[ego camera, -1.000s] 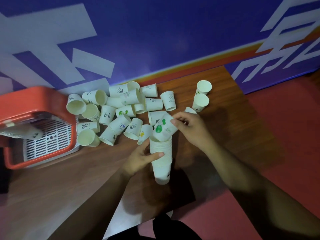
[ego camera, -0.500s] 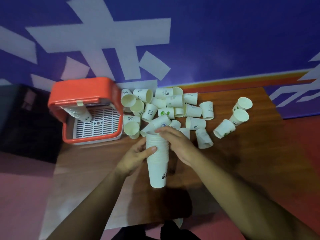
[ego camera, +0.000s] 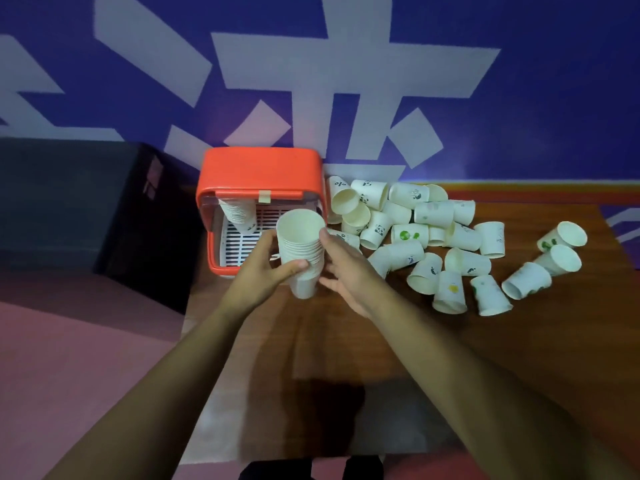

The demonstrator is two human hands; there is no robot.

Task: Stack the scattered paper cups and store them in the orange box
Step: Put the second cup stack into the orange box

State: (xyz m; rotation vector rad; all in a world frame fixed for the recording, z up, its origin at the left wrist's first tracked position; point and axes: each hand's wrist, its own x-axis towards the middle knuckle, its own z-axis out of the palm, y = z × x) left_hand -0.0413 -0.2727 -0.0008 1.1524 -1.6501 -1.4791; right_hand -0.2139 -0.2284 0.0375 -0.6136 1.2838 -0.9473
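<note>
By orange box [ego camera: 259, 168], left grip [ego camera: 266, 268] curled round cup stack [ego camera: 302, 245]

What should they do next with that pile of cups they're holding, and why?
Probably ease the stack of cups forward into the orange box, beside the stack already inside. The left hand holds it right at the box's open front, with the right hand beside it, and it looks tall enough to store.

cup stack [ego camera: 300, 252] now nr orange box [ego camera: 259, 169]
</note>
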